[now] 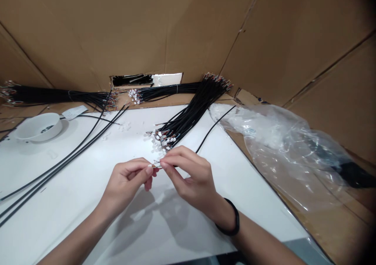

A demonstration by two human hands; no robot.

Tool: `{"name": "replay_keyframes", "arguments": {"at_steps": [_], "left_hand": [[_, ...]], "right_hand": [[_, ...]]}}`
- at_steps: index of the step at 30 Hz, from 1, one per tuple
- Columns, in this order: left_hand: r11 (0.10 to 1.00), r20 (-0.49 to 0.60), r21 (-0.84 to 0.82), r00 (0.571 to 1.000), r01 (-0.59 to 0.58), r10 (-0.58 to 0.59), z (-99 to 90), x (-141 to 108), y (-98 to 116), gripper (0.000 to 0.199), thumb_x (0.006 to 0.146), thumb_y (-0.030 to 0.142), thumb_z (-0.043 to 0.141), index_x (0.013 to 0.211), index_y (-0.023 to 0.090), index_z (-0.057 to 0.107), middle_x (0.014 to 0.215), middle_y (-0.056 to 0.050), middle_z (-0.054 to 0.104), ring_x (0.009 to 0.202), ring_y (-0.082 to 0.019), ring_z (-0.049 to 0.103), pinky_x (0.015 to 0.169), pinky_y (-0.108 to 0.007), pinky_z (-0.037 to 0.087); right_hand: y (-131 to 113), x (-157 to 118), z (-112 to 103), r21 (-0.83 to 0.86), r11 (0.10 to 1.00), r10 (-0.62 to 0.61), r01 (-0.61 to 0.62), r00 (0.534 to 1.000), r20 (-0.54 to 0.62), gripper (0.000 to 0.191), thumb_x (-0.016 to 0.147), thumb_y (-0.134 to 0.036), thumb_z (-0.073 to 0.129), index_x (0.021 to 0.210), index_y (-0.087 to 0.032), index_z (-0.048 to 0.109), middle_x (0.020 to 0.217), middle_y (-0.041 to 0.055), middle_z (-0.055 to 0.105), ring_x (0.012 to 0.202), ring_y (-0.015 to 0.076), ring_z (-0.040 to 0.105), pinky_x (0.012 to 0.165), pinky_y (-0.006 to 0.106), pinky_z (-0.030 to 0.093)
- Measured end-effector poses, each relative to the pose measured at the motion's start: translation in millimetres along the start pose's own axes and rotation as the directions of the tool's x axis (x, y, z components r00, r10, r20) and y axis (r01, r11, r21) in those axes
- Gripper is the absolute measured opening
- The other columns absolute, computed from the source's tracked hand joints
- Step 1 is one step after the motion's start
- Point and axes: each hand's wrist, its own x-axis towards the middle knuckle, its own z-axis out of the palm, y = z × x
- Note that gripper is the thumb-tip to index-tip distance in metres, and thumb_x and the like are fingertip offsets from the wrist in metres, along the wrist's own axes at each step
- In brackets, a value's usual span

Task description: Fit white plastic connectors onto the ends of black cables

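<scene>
My left hand [127,180] and my right hand [188,175] meet above a white work surface [88,139]. Their fingertips pinch a thin black wire [213,132] near its small metal-and-white end connector [155,164], which is too small to see in detail. The wire runs from my right hand up and to the right. Just beyond my fingers lies a large bundle of black wires [190,112], its white connectors [161,138] fanned out near my right hand. A black band [232,218] circles my right wrist.
Several loose black wires [58,169] lie left of my hands. A white bowl [38,127] and a white label [75,112] sit at the far left. Further wire bundles [58,96] line the back, a clear plastic bag [282,155] lies right, and cardboard sheets [190,29] form the walls.
</scene>
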Motion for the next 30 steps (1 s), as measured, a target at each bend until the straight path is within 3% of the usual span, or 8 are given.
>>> {"name": "replay_keyframes", "arguments": {"at_steps": [3,6,8,11,17,23,26,30], "left_hand": [[0.934,-0.059,0.286,0.969,-0.214,0.24,2.5,-2.8,3.6,0.021,0.087,0.018,0.054,0.068,0.013,0.062,0.083,-0.007,0.06,0.071,-0.011,0.057,0.059,-0.02,0.045],[0.772,-0.023,0.482,0.875,-0.415,0.484,4.0,-5.6,3.6,0.01,0.082,0.006,0.056,0.082,0.012,0.064,0.116,-0.011,0.055,0.082,-0.01,0.06,0.075,-0.022,0.048],[0.709,0.025,0.517,0.836,-0.48,0.548,4.3,-6.6,2.3,0.014,0.08,0.002,0.057,0.088,0.011,0.064,0.12,-0.012,0.054,0.091,-0.012,0.06,0.086,-0.025,0.048],[0.704,0.061,0.496,0.829,-0.508,0.556,4.0,-6.8,0.5,0.021,0.079,0.001,0.058,0.096,0.012,0.064,0.113,-0.01,0.061,0.102,-0.015,0.059,0.089,-0.025,0.048],[0.745,0.02,0.461,0.845,-0.483,0.535,3.7,-6.2,2.1,0.026,0.079,0.001,0.058,0.101,0.014,0.066,0.104,-0.007,0.066,0.097,-0.015,0.062,0.084,-0.025,0.051],[0.823,-0.04,0.397,0.888,-0.406,0.457,3.7,-4.8,3.0,0.021,0.081,0.006,0.059,0.094,0.017,0.069,0.098,-0.003,0.069,0.092,-0.013,0.064,0.081,-0.022,0.052],[0.844,-0.064,0.374,0.898,-0.383,0.436,3.5,-4.3,1.9,0.018,0.081,0.007,0.059,0.092,0.018,0.069,0.096,-0.002,0.069,0.09,-0.012,0.064,0.079,-0.021,0.052],[0.841,-0.056,0.379,0.898,-0.386,0.437,3.4,-4.4,0.9,0.017,0.081,0.008,0.059,0.091,0.018,0.068,0.094,-0.002,0.069,0.088,-0.012,0.064,0.079,-0.021,0.052]], "right_hand": [[-0.4,0.9,0.0,0.039,0.991,0.13,-0.13,0.991,0.008,0.008,0.081,-0.007,0.056,0.078,-0.012,0.062,0.076,0.0052,0.057,0.07,0.0111,0.054,0.063,0.025,0.045],[-0.3,2.6,-0.4,0.06,0.975,0.212,-0.214,0.977,0.04,0.011,0.083,-0.01,0.055,0.074,-0.012,0.061,0.073,0.0046,0.057,0.069,0.0113,0.053,0.062,0.025,0.043],[-0.2,3.5,-0.9,0.076,0.967,0.239,-0.243,0.969,0.064,0.013,0.083,-0.011,0.054,0.072,-0.012,0.061,0.072,0.0044,0.056,0.068,0.011,0.053,0.062,0.025,0.043],[0.1,3.5,-1.4,0.092,0.965,0.237,-0.244,0.968,0.083,0.013,0.083,-0.011,0.054,0.073,-0.011,0.062,0.072,0.0044,0.056,0.068,0.0106,0.053,0.063,0.024,0.044],[1.3,-0.3,0.1,0.059,0.988,0.139,-0.143,0.988,0.061,0.009,0.083,-0.008,0.054,0.079,-0.011,0.062,0.075,0.0051,0.056,0.07,0.011,0.052,0.063,0.025,0.043],[2.7,-3.8,2.5,0.0,1.0,0.019,-0.019,0.999,0.037,0.013,0.081,-0.005,0.055,0.09,-0.013,0.058,0.085,0.0056,0.057,0.078,0.012,0.053,0.068,0.027,0.045],[1.6,-2.2,2.6,0.009,0.999,0.049,-0.05,0.998,0.025,0.009,0.084,-0.006,0.053,0.088,-0.014,0.055,0.085,0.0053,0.056,0.082,0.0122,0.053,0.073,0.027,0.045],[0.1,1.2,2.5,0.1,0.977,0.182,-0.188,0.981,0.062,0.008,0.088,-0.013,0.051,0.082,-0.014,0.055,0.082,0.0039,0.055,0.08,0.0115,0.052,0.072,0.027,0.044]]}}
